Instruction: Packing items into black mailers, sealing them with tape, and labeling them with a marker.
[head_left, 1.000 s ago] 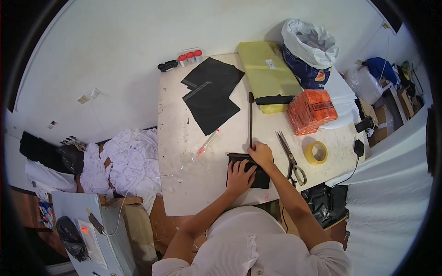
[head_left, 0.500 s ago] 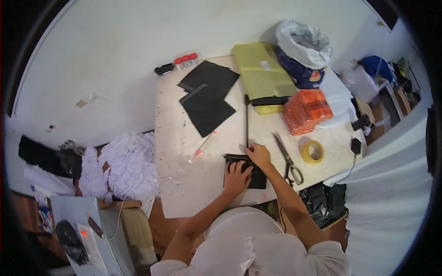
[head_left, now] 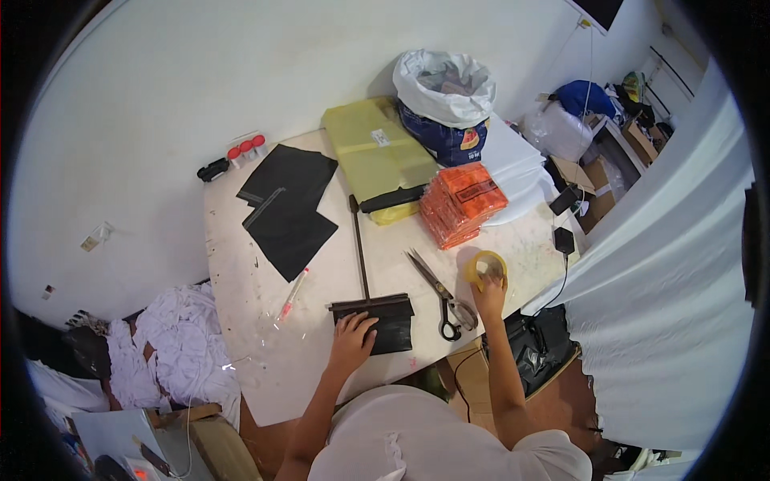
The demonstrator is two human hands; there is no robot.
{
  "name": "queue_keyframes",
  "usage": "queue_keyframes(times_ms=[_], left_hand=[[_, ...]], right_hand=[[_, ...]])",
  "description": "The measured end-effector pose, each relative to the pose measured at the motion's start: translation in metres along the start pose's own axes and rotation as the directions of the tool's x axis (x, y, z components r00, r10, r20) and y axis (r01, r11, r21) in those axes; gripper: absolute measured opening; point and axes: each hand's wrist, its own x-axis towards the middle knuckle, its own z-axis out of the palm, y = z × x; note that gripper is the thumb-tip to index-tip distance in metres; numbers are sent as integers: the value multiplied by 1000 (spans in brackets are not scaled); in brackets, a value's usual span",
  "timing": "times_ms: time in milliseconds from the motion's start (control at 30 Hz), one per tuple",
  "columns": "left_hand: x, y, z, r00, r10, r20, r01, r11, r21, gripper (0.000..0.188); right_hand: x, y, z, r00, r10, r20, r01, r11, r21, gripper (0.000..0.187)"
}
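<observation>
My left hand [head_left: 353, 343] rests with fingers spread on a black piece of fabric or plastic [head_left: 393, 335] near the table's front edge. A dark flat bar [head_left: 345, 305] lies along that piece's far edge, and a thin dark rod [head_left: 360, 252] runs away from it, with a wider end. To the right, my right hand [head_left: 490, 301] is closed on the near side of a yellow roll of tape [head_left: 472, 268]. Between the hands lie large scissors [head_left: 437, 289] with dark handles. Part of the black piece is hidden beneath my left hand.
On the white table [head_left: 233, 321] lie black sheets [head_left: 293, 228], a pink-and-white marker [head_left: 294, 295] and a yellow-green package [head_left: 373, 152]. An orange wrapped stack [head_left: 461, 204] stands near a white-and-blue sack [head_left: 441, 120]. Red-capped containers [head_left: 246, 148] are at the far left.
My right hand has left the black piece and moved right onto the tape roll. My left hand stays on the black piece. The whole view has shifted.
</observation>
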Motion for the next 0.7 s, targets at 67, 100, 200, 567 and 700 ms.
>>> queue_keyframes(times_ms=[67, 100, 200, 567, 700], left_hand=[[11, 5, -9, 999, 6, 49, 5, 977, -213, 28], [14, 12, -18, 999, -10, 35, 17, 979, -204, 28], [30, 63, -48, 994, 25, 106, 34, 851, -524, 37], [32, 133, -92, 978, 14, -209, -183, 545, -818, 30], [40, 134, -119, 957, -250, 148, 191, 159, -969, 25]], right_hand=[[-4, -12, -19, 972, 203, 116, -229, 927, 296, 22], [-3, -27, -31, 891, 338, 303, -452, 722, 523, 20], [-20, -59, -56, 967, 183, 174, -239, 442, 865, 16], [-14, -165, -155, 938, -235, 257, -299, -169, 939, 35], [-8, -177, -173, 879, -334, 341, -405, -144, 903, 63]])
